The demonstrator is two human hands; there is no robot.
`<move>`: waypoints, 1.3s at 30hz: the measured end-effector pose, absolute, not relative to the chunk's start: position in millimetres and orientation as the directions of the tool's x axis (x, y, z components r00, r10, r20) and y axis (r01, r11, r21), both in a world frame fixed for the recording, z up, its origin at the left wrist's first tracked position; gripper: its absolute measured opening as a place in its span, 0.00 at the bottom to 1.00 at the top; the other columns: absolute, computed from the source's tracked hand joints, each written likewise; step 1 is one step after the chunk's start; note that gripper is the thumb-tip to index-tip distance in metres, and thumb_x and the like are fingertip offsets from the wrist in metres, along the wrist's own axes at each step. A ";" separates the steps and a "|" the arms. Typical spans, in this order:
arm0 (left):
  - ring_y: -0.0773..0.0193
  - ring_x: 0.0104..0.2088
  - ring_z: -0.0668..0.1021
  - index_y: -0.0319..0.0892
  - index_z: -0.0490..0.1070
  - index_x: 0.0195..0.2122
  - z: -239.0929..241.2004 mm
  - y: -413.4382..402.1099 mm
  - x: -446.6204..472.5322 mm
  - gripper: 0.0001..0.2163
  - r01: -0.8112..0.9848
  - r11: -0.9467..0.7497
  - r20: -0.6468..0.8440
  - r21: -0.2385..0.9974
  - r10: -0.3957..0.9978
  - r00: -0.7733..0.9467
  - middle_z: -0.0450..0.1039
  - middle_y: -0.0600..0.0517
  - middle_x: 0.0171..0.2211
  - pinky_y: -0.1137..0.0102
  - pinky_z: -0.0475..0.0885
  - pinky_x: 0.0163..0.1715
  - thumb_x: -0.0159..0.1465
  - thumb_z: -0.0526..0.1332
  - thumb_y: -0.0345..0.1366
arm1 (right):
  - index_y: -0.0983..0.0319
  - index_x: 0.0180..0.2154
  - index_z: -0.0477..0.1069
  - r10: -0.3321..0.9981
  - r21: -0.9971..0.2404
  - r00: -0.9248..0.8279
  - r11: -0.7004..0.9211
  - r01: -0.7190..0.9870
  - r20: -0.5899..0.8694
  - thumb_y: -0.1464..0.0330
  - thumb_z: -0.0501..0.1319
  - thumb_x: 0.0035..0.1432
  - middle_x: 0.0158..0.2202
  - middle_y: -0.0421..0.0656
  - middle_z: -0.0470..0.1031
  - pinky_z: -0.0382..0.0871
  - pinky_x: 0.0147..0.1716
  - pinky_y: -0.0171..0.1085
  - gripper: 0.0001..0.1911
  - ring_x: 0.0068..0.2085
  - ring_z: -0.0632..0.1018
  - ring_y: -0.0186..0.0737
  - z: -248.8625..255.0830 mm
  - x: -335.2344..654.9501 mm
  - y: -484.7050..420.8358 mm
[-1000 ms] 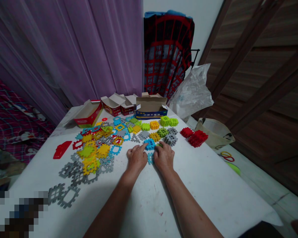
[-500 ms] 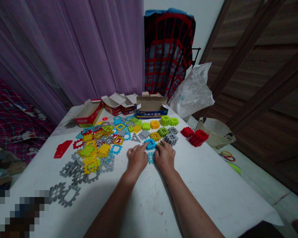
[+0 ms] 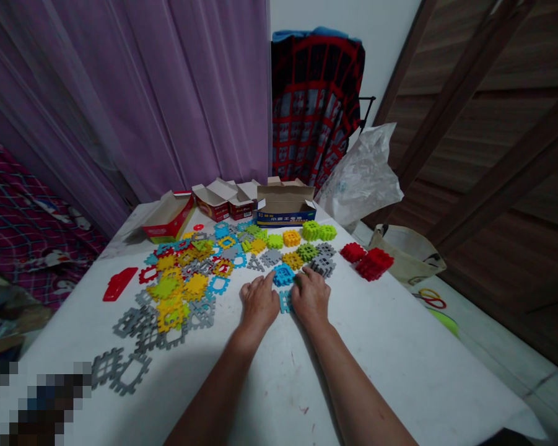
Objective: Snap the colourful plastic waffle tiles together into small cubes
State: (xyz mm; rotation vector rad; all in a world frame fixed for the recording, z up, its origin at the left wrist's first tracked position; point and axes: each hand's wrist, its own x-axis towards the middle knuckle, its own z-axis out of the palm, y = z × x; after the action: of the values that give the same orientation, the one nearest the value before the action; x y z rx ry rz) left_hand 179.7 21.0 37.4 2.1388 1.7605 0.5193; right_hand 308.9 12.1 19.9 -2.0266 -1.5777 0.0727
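Note:
My left hand [image 3: 259, 301] and my right hand [image 3: 311, 297] rest side by side on the white table [image 3: 399, 347], palms down. Between them lies a flat blue interlocking tile [image 3: 285, 301], and both hands press on its edges. Just beyond the fingertips sits a blue assembled cube [image 3: 283, 274]. My left fingers lie flat and stretched toward that cube. My right fingers are bent down over the tile's right side. To the left spreads a heap of flat tiles [image 3: 181, 285] in yellow, grey, green, blue and red.
Assembled cubes stand behind the hands: yellow [image 3: 291, 238], green [image 3: 318, 231], grey [image 3: 323, 265] and red [image 3: 368, 260]. Open cardboard boxes [image 3: 283, 203] line the far edge. A red flat piece [image 3: 119, 283] lies at left. A plastic bag [image 3: 362, 176] hangs off the far right corner.
Both hands stay on the blue tile. My left index finger, earlier pointing at the blue cube, has drawn back a little. The camera view tipped slightly.

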 end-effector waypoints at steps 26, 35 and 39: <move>0.57 0.58 0.72 0.47 0.71 0.55 34.7 11.2 124.6 0.19 0.856 -0.178 0.251 0.486 0.966 0.058 0.76 0.48 0.54 0.57 0.57 0.61 0.64 0.51 0.29 | 0.65 0.50 0.72 0.863 -0.426 0.284 -0.090 0.900 0.417 0.57 0.62 0.56 0.56 0.54 0.71 0.58 0.52 0.47 0.25 0.55 0.68 0.53 13.1 302.9 14.0; 0.54 0.51 0.77 0.45 0.73 0.49 10.4 8.1 98.5 0.16 0.809 -0.223 0.439 0.544 0.897 -0.048 0.80 0.49 0.47 0.55 0.63 0.56 0.63 0.53 0.29 | 0.65 0.47 0.71 0.831 -0.402 0.320 -0.129 0.907 0.455 0.59 0.62 0.55 0.54 0.54 0.73 0.58 0.51 0.46 0.22 0.54 0.69 0.52 5.7 294.8 19.2; 0.55 0.49 0.78 0.46 0.74 0.48 5.5 10.0 98.7 0.16 0.786 -0.271 0.501 0.556 0.864 -0.056 0.81 0.49 0.45 0.55 0.65 0.54 0.62 0.53 0.29 | 0.64 0.47 0.71 0.783 -0.429 0.315 -0.068 0.901 0.537 0.58 0.61 0.56 0.54 0.54 0.72 0.59 0.51 0.47 0.21 0.54 0.69 0.52 4.5 294.9 17.6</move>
State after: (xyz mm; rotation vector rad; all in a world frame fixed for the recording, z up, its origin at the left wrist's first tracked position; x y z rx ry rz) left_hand 98.7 10.0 5.5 2.0896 1.8351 1.2427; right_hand 294.9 17.6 4.5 -1.8715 -1.4936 -0.2105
